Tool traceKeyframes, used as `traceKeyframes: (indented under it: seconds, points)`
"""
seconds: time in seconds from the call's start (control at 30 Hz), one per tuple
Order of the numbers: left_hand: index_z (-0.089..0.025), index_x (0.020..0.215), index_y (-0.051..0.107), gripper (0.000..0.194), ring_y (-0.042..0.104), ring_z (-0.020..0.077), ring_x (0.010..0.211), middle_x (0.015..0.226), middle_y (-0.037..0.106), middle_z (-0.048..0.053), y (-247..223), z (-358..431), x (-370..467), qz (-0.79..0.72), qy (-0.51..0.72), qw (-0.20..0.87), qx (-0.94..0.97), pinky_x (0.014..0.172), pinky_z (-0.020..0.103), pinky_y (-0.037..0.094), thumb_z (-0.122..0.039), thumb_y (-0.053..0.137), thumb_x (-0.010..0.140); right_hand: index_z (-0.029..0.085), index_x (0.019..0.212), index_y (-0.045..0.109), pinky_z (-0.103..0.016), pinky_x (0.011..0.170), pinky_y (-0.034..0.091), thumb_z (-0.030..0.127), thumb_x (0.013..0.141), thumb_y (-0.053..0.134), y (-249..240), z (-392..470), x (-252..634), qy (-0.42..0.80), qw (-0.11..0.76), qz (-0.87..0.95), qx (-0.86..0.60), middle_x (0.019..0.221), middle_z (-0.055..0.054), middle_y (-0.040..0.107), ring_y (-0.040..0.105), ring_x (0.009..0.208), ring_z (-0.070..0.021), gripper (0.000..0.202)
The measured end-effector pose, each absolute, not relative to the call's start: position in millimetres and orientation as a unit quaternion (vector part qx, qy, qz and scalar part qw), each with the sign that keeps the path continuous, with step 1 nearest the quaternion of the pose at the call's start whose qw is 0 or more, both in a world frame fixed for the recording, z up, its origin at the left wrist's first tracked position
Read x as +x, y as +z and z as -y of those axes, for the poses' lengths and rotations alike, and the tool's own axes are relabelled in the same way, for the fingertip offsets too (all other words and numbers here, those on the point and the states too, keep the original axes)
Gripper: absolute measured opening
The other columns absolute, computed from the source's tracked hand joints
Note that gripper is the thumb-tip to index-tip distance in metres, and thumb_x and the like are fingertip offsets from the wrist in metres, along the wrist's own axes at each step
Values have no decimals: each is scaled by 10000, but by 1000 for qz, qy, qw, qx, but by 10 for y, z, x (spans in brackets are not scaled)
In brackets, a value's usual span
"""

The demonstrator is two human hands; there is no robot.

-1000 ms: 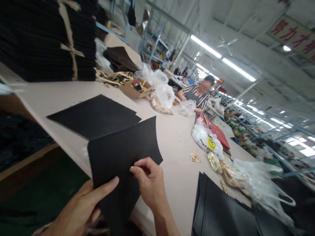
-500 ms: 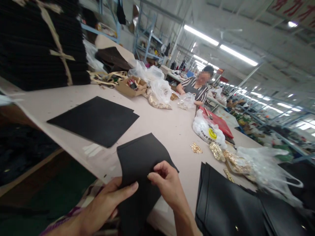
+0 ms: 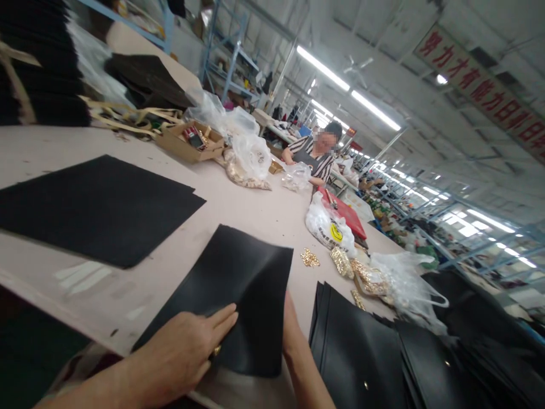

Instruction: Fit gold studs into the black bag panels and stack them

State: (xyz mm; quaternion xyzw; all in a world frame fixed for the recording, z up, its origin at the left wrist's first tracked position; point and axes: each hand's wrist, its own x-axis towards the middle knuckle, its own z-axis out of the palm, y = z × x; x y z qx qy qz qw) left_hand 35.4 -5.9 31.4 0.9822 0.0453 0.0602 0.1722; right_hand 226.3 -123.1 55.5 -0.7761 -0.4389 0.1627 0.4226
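A black leather-like panel (image 3: 242, 284) is tilted up above the table, bent slightly, its smooth face towards me. My left hand (image 3: 183, 349) lies over its lower left part with the fingers pressed together on the face. A small gold metal fitting (image 3: 216, 350) shows on the panel just under those fingers. My right hand (image 3: 290, 326) is behind the panel's right edge, and its fingers are hidden there. To the right lies a stack of similar black panels (image 3: 357, 341) with small gold fittings on them. Another black panel pile (image 3: 102, 210) lies flat at the left.
Loose gold fittings (image 3: 310, 257) lie on the pale table (image 3: 251, 213). Bags of gold fittings (image 3: 370, 278), a white plastic bag (image 3: 327, 224) and a cardboard box (image 3: 191, 142) stand further back. Across the table, a person (image 3: 317, 150) in a striped top sits working.
The panel has turned to show its smooth face. My left hand now lies across its front; my right hand has gone from pinching at the front to behind the right edge. The view has swung right.
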Motion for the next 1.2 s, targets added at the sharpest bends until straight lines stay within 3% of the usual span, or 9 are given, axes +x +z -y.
traceKeyframes:
  seconds: [0.07, 0.13, 0.27, 0.47, 0.7, 0.97, 1.1, 1.2]
  points:
    - [-102, 1398, 511, 805, 734, 298, 918, 1495, 447, 138, 142, 124, 367, -50, 40, 168, 984, 780, 451, 610, -25, 461, 599, 203, 975, 715, -317, 922, 483, 250, 898, 583, 433, 1323, 2549, 107, 306, 451, -832, 1056, -64, 706, 634, 1007, -203, 160]
    - [-109, 1402, 508, 814, 727, 287, 952, 1515, 418, 130, 54, 141, 358, -58, 41, 174, 982, 800, 437, 606, -41, 476, 592, 182, 1069, 711, -302, 925, 468, 202, 895, 507, 355, 1394, 2900, 43, 220, 409, -885, 1072, -92, 717, 646, 1019, -217, 270]
    - [-143, 1374, 549, 776, 710, 272, 1023, 1498, 446, 112, 80, 107, 333, -66, 43, 189, 979, 849, 404, 596, -57, 490, 605, 95, 1197, 662, -329, 954, 438, 198, 900, 444, 295, 1422, 3542, -14, 162, 314, -935, 1126, -166, 711, 652, 1068, -258, 383]
    - [-150, 1274, 641, 714, 715, 305, 1014, 1453, 489, 124, 120, 94, 340, -60, 37, 209, 975, 834, 407, 605, -57, 529, 575, 154, 1078, 728, -297, 857, 445, 227, 912, 452, 254, 1255, 3910, -23, 66, 302, -951, 1038, -143, 744, 681, 974, -243, 331]
    - [-138, 1233, 664, 675, 726, 304, 973, 1438, 510, 136, 28, 99, 297, -49, 63, 208, 975, 796, 402, 606, -66, 547, 573, 124, 957, 751, -305, 827, 433, 183, 881, 482, 265, 1130, 4029, -9, -17, 324, -946, 967, -183, 743, 682, 941, -253, 286]
    - [-157, 1272, 616, 655, 720, 282, 951, 1439, 542, 117, 3, 121, 284, -48, 87, 219, 971, 777, 406, 579, -91, 589, 621, 143, 1002, 727, -302, 867, 425, 158, 872, 474, 335, 1216, 4035, 8, 13, 370, -929, 1006, -155, 739, 673, 971, -246, 285]
    - [-148, 1256, 618, 609, 716, 284, 958, 1425, 559, 120, 11, 117, 286, -50, 97, 215, 970, 762, 405, 574, -111, 630, 648, 160, 925, 745, -318, 865, 448, 225, 857, 504, 381, 1324, 3976, 28, 88, 371, -924, 919, -126, 751, 682, 925, -256, 259]
    - [-147, 1227, 631, 560, 722, 279, 921, 1395, 591, 115, 18, 131, 286, -50, 114, 200, 972, 739, 401, 571, -138, 663, 668, 155, 864, 733, -328, 771, 505, 360, 850, 511, 382, 1405, 3831, 59, 174, 350, -919, 823, -99, 744, 690, 845, -263, 303]
